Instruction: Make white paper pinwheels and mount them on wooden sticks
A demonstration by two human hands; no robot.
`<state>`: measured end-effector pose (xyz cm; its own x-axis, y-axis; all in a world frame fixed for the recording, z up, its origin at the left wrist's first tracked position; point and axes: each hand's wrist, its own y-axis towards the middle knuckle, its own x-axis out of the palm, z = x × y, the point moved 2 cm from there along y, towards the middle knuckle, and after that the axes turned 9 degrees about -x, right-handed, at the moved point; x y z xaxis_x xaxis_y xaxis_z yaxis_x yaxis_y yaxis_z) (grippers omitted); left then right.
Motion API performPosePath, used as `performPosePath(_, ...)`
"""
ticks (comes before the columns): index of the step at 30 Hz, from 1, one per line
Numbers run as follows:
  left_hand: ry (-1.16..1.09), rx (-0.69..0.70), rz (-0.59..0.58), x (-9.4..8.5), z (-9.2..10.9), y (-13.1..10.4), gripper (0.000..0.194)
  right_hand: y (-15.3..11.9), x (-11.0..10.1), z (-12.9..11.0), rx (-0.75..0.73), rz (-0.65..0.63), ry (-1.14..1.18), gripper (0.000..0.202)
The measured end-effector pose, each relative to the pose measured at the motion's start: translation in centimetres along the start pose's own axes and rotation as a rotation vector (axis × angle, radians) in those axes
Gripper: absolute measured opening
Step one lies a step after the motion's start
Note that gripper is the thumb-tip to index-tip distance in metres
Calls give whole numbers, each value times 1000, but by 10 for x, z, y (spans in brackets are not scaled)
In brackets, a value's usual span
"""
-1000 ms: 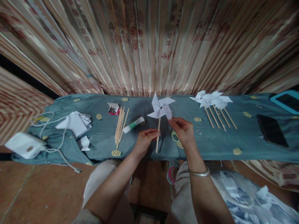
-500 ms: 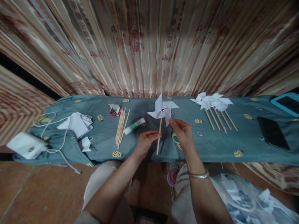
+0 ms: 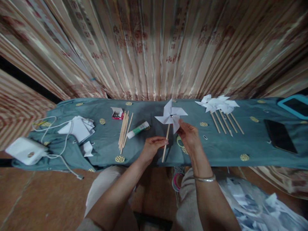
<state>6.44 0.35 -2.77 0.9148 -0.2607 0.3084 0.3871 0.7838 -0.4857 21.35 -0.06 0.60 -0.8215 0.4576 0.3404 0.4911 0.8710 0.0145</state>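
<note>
Centrally, over the blue-green cloth-covered surface, a white paper pinwheel leans slightly rightward, its pale wooden stick pinched in the left hand, the right hand pinching its lowest blade.

The left forearm slants toward the paper pinwheel from its near left side, the wrist almost in line with it. Below the pinwheel's blades, the left hand pinches the stick between thumb and fingers, back of the hand up. The right forearm reaches in from the pinwheel's near right side. The right hand is curled beside the blades, fingertips at the lower right one; whether they grip it is unclear.
</note>
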Motion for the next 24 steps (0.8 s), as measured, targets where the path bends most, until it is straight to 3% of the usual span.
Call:
performPosePath(13, -13, -3, 6, 1, 1, 0, 30, 1, -2, 4, 23, 59, 13, 36)
performPosePath(24, -6, 5, 8, -1, -2, 2, 28, -1, 0, 9, -9, 21, -40, 36)
